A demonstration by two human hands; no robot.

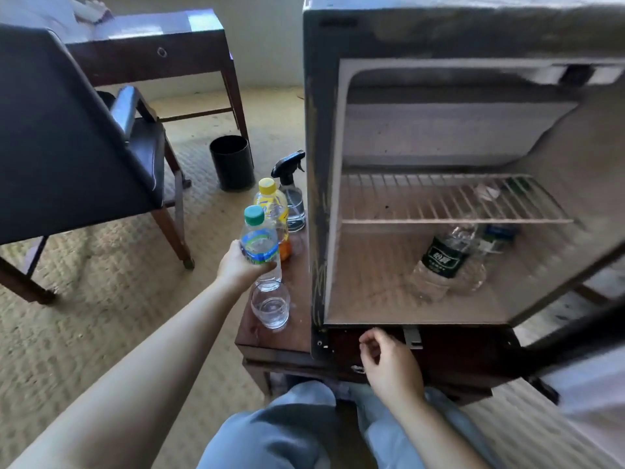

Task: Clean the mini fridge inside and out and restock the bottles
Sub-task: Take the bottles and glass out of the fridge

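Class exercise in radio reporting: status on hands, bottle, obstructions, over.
Left hand grips green-capped bottle beside open fridge. Right hand loose, holding nothing. Dark-label bottle inside, under wire shelf. Drinking glass stands close by held bottle.

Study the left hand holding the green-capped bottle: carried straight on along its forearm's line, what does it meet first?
Most likely the yellow-capped bottle, standing just beyond the green-capped bottle that the left hand grips; the spray bottle comes after. Depth from one view is uncertain.

Bare forearms (152,350) — light blue trousers (270,434) (denim-like).
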